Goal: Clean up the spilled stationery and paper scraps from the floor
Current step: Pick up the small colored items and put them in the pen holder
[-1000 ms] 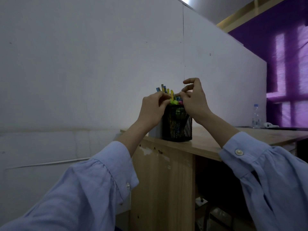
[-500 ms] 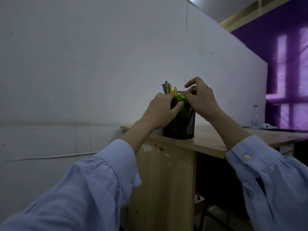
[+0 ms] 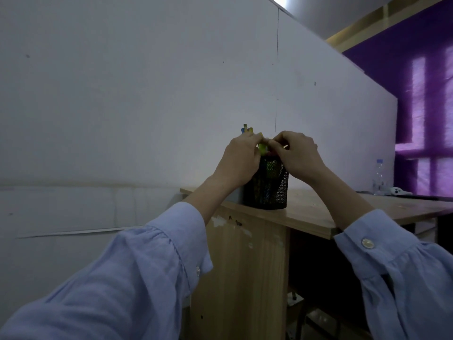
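Observation:
A black mesh pen holder (image 3: 268,186) stands near the left end of a wooden desk (image 3: 318,212). Several pens (image 3: 246,129), blue and yellow, stick up out of it behind my fingers. My left hand (image 3: 241,158) and my right hand (image 3: 297,154) meet over the holder's mouth, fingers curled. Between the fingertips of both hands sits a small yellow-green item (image 3: 262,147), pinched right at the rim. What exactly it is cannot be made out. The floor is out of view.
A white partition wall (image 3: 147,94) runs behind the desk. At the far right of the desktop stand a clear water bottle (image 3: 378,176) and a small white object (image 3: 396,191). Purple curtains (image 3: 429,106) cover the window. Dark space lies under the desk.
My right hand's fingers, raised a second ago, have curled down onto the yellow-green item. Both hands have closed tighter together over the holder's mouth.

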`<state>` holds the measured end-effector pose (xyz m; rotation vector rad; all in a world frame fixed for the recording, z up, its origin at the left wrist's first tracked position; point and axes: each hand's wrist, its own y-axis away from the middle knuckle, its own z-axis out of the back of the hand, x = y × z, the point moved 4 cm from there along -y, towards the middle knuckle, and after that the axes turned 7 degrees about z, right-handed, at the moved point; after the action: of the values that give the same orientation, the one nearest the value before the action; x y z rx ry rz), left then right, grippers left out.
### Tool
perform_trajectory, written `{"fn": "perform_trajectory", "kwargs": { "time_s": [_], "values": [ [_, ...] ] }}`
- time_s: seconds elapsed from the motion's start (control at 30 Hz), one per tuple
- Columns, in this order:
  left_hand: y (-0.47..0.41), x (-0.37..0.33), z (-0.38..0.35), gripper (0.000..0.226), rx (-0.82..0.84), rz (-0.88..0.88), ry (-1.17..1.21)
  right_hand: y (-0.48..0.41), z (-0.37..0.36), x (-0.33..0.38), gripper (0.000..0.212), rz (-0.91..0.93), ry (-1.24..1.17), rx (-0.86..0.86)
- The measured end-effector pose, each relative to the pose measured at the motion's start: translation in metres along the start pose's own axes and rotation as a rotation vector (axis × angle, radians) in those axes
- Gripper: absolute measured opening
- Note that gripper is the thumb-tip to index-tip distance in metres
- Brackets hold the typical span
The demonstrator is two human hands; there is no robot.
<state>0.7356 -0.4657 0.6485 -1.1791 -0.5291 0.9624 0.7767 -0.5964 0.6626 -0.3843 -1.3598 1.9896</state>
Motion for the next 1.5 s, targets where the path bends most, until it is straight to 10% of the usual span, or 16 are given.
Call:
{"fn": "perform_trajectory", "kwargs": {
  "time_s": [1.3,1.5],
  "values": [
    [-0.008,0.010,-0.005,0.032,0.292,0.079,0.034,-0.013,0.020,0.010,0.009,-0.025,-0.169,0.439],
    [-0.012,0.015,-0.001,0.040,0.262,0.120,0.131,-0.019,0.025,-0.002,0.016,-0.150,-0.307,0.173]
  ]
}}
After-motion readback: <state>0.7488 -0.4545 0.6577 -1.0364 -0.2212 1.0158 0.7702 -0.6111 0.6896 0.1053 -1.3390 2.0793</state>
